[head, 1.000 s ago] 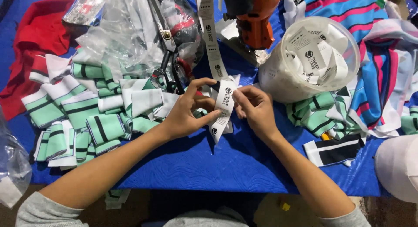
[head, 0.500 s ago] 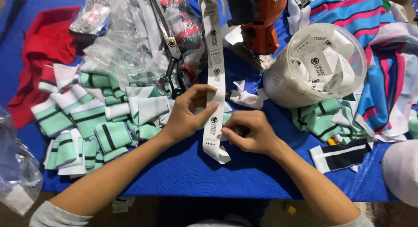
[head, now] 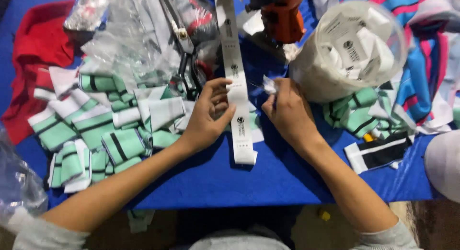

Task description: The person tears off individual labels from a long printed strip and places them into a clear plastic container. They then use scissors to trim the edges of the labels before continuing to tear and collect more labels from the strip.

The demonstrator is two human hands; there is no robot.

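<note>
A long white label strip (head: pixel 238 94) ran down from the top edge, where its upper end was cut off, to the blue table cover (head: pixel 249 183), its loose end lying flat between the two hands. The left hand (head: pixel 206 116) pinched the strip's edge between thumb and fingers. The right hand (head: pixel 286 111) was closed on a small white scrap (head: pixel 269 84), mostly hidden by its fingers, just beside a clear tub (head: pixel 350 51) of cut labels.

I see a table spread with smooth blue cloth (head: pixel 225 183). On it lie a heap of mint-green, black-and-white striped knit cuffs (head: pixel 96 130) at left, a red garment (head: pixel 33 53) beyond them, a clear plastic tub of white labels (head: pixel 350 53), crumpled clear plastic bags (head: pixel 129 34), and a long white label ribbon (head: pixel 239 116).
</note>
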